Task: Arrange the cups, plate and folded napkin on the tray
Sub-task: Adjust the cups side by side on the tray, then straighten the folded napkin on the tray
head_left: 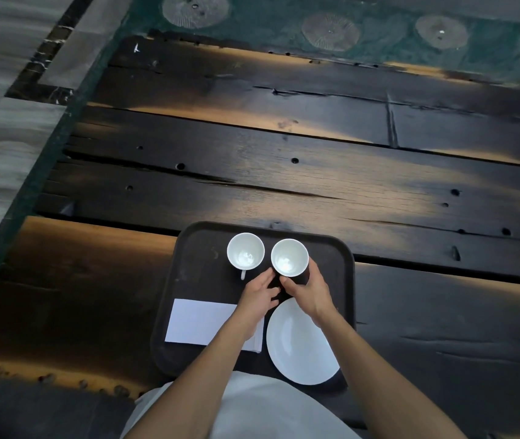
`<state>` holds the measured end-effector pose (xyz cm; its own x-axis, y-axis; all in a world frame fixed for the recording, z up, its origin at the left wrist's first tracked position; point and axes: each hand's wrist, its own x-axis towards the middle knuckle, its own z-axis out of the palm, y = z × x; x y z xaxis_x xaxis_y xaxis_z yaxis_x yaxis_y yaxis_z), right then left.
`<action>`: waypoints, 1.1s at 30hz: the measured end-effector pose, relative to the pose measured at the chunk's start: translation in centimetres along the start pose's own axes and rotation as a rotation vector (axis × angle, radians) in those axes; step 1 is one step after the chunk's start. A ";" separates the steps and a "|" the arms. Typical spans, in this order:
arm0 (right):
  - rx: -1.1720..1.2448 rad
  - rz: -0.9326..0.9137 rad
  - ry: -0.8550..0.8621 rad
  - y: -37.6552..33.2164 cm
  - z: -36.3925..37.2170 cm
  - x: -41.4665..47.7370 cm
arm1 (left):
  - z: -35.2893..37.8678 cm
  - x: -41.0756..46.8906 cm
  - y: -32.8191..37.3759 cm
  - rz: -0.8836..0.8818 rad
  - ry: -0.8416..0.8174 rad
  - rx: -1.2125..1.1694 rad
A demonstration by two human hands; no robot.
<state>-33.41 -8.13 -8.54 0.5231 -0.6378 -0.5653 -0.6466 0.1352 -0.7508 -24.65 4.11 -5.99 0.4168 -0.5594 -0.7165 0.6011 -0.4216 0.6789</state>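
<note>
A dark tray (189,280) lies on the wooden table close to me. Two white cups stand upright at its far side: the left cup (245,251) with its handle pointing toward me, and the right cup (289,257). My right hand (307,289) wraps the right cup's near side, thumb and fingers around it. My left hand (260,294) rests beside it, fingertips touching that cup's lower left edge. A folded white napkin (197,321) lies at the tray's near left, partly under my left forearm. A white plate (300,346) sits at the near right.
The dark plank table (284,172) stretches far ahead and to both sides. A green patterned surface (379,14) with round glass coasters lies beyond its far edge. Grey floor (5,90) shows at left. My white clothing (252,410) is at the bottom.
</note>
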 end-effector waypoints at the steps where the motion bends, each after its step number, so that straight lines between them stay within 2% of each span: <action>1: 0.005 0.004 0.004 0.0 0.1 -0.2 | -0.3 -0.1 -0.2 -0.014 0.013 0.017; 10: -0.038 0.058 0.028 0.7 -0.1 -3.2 | -3.9 -2.6 -2.0 -0.070 -0.022 0.283; 21: -0.129 -0.013 0.127 3.0 2.6 -9.7 | -11.6 -7.2 -5.5 0.156 0.199 0.790; 26: -0.165 -0.067 0.122 3.8 5.6 -13.2 | -15.2 -8.7 -6.3 0.286 0.177 1.109; 33: -0.377 -0.228 0.123 4.5 11.2 -15.3 | -18.3 -7.6 -5.7 0.451 0.131 1.446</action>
<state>-38.12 10.73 -7.13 0.6202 -0.7079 -0.3379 -0.6914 -0.2899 -0.6618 -18.79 23.80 -7.30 0.4802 -0.7960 -0.3685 -0.7208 -0.5975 0.3513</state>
